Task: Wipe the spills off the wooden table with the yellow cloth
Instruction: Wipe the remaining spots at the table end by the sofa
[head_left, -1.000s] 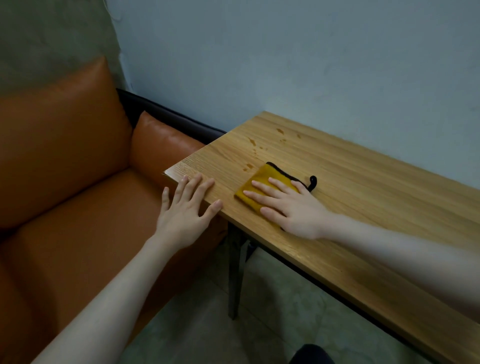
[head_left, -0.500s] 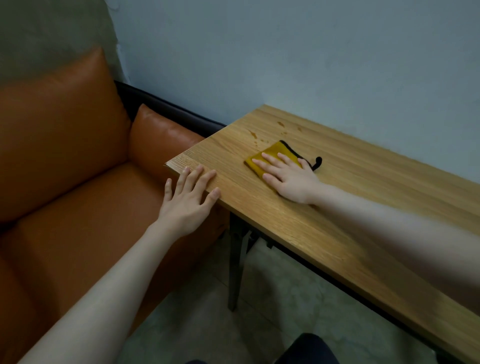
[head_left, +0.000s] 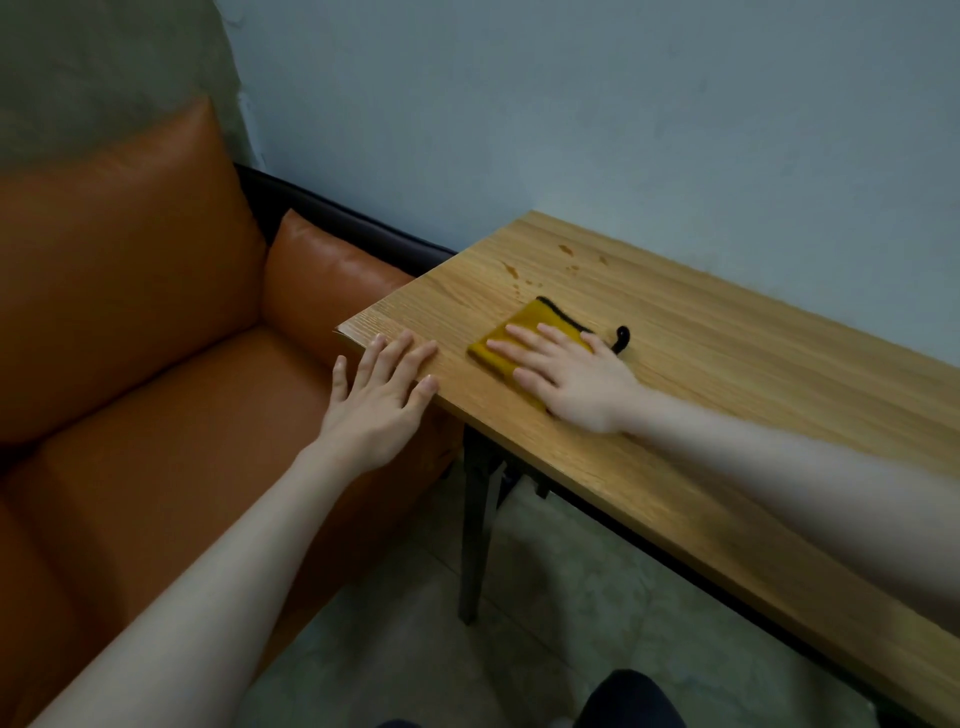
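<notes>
Your right hand pressing flat, fingers spread, on yellow cloth. Spills sitting just past your fingertips, maybe some under cloth too. Your left hand resting open on wooden table corner, farther from spills. Push cloth forward.
</notes>
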